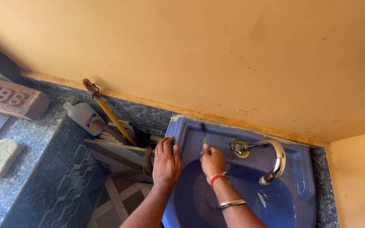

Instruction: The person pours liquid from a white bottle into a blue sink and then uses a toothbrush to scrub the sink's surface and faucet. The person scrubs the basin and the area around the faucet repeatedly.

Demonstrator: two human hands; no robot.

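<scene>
A blue wash basin (300,198) is set against an orange wall, with a curved chrome tap (271,162) on its back ledge. My left hand (166,162) lies flat on the basin's left rim, fingers together. My right hand (212,162) is closed around a thin tool with a green shaft and dark tip (203,133), which points at the basin's back edge where it meets the wall. A red thread and a metal bangle sit on my right wrist.
Left of the basin stand stacked tile pieces (119,152), a yellow-handled tool (108,114) and a white plastic bottle (83,118). A grey granite ledge (26,139) carries a brick (11,98) and a yellowish sponge (1,157). Patterned tiles cover the floor below.
</scene>
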